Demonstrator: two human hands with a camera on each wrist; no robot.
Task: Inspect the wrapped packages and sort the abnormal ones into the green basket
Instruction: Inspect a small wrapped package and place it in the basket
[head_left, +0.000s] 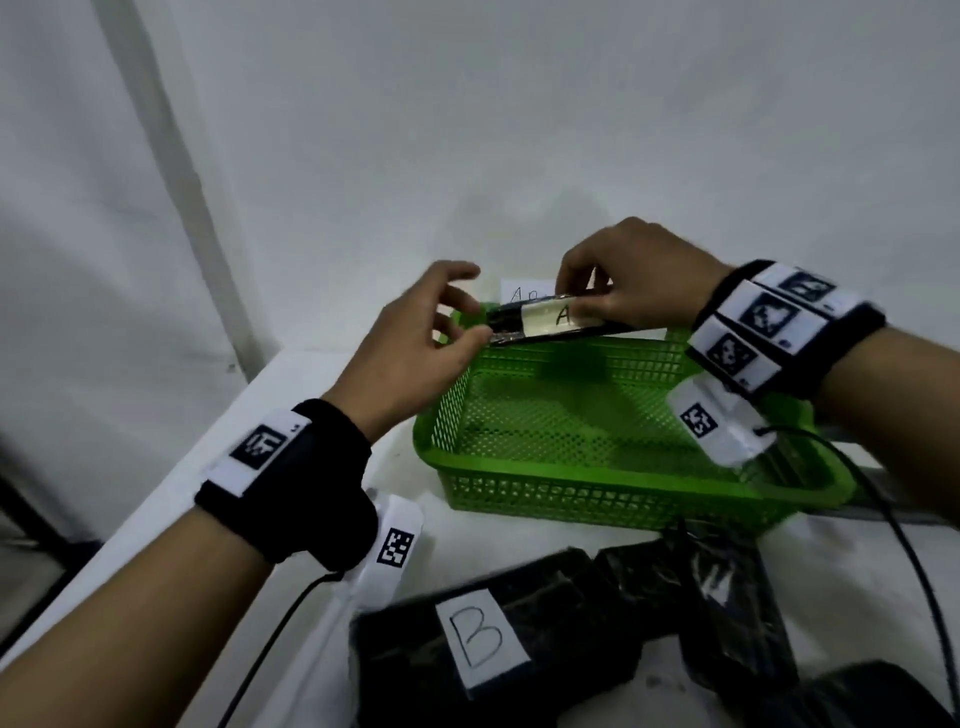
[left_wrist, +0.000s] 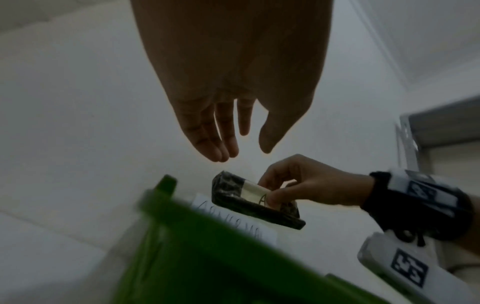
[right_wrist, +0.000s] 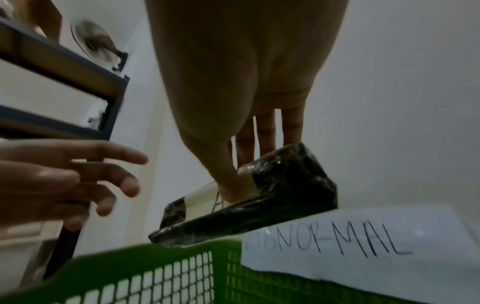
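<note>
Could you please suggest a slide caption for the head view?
Right hand holds black wrapped package A over the green basket, left hand open beside it.

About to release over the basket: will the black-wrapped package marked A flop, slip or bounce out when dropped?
Likely stiff: the package marked A stays straight though only the right hand pinches it. Probably light, since a fingertip pinch carries it. Its glossy wrap may be slippery. Flat, so it should settle in the green basket without rolling.
</note>
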